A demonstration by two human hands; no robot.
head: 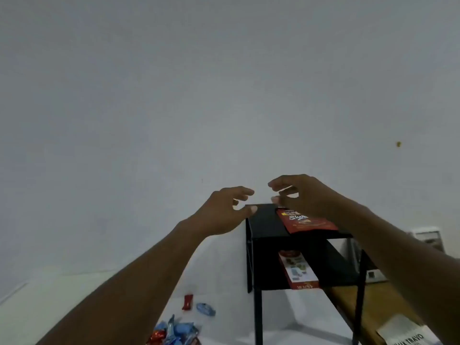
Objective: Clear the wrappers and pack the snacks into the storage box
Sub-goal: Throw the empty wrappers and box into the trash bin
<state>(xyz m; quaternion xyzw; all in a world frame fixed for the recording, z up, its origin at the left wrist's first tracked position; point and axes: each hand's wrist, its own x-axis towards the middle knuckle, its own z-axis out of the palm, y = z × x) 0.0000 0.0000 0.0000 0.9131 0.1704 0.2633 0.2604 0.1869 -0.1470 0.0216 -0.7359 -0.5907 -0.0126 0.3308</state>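
Note:
Both my arms reach forward over a black two-tier rack [263,220]. My left hand [224,210] hovers at the rack's top left corner, fingers apart, holding nothing. My right hand [301,195] is above the far end of a red snack packet [308,221] lying on the top shelf; its fingers are curled and spread, and no grip on the packet shows. A red and white snack box [297,268] lies on the lower shelf. On the white floor below are blue and red wrappers [174,332], a small red sachet [187,302] and a blue sachet [205,309]. No storage box is visible.
A plain white wall [199,83] fills most of the view. A wooden surface [368,310] lies to the right of the rack, with a white printed bag [408,332] on it. A white object [427,236] sits behind my right forearm.

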